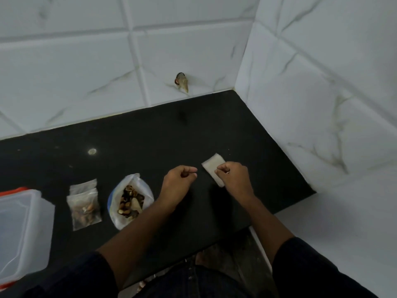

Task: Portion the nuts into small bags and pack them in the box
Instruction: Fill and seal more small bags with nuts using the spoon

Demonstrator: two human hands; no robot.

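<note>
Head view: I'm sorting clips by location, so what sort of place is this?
Probably a home kitchen corner: a dark stone countertop meets white marble-look wall tiles, with an open bag of nuts on it.

The box at nine o'clock is cut off by the left edge, its orange lid barely showing. The right hand covers the near corner of the stack of small bags. Whether the left hand pinches anything is too small to tell. The worktop runs off left.
</note>
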